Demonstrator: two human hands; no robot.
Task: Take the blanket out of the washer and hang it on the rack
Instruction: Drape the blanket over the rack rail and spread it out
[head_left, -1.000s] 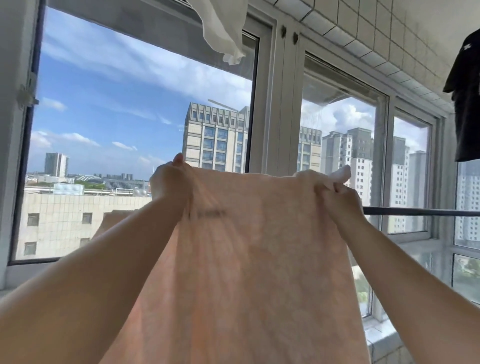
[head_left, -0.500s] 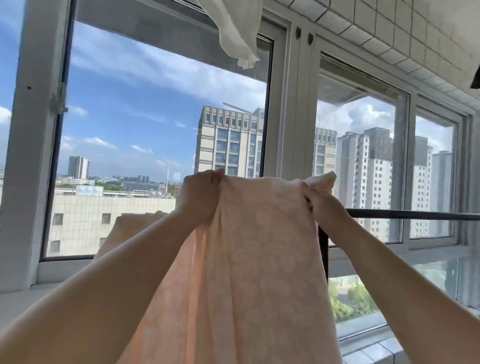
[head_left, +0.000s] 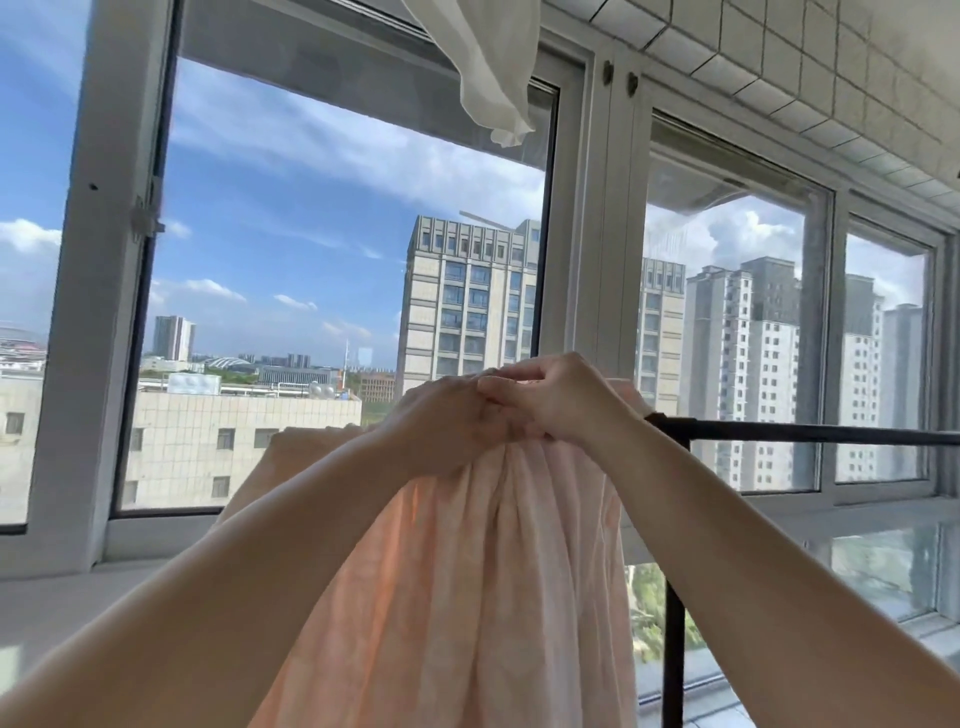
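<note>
Both of the person's hands are raised in front of the window, pressed together knuckle to knuckle at about the height of the rack's top bar. The left hand (head_left: 449, 415) has its fingers curled round a gathered bunch of the blanket (head_left: 467, 587), and the right hand (head_left: 553, 397) pinches the same bunch from the other side, its fingers bent over the top edge and touching the left hand's fingers. The blanket is a pale peach-pink cloth; its top is squeezed into tight pleats right under the 2 hands, and from there it falls straight down between the forearms in long folds, widening toward the bottom of the view. A further part of it shows behind the left forearm, spread out lower down to the left. The rack (head_left: 810, 432) is a dark metal frame: 1 horizontal bar runs off to the right from just beside the right wrist, and 1 upright post drops below it, close against the blanket's right edge. Whether the cloth already lies over the bar I cannot tell, since the hands and the bunched fabric hide that spot. Overhead a white cloth (head_left: 488, 67) hangs down from the top of the view. Beyond the window frame (head_left: 576, 260) are tall buildings and blue sky with clouds.
</note>
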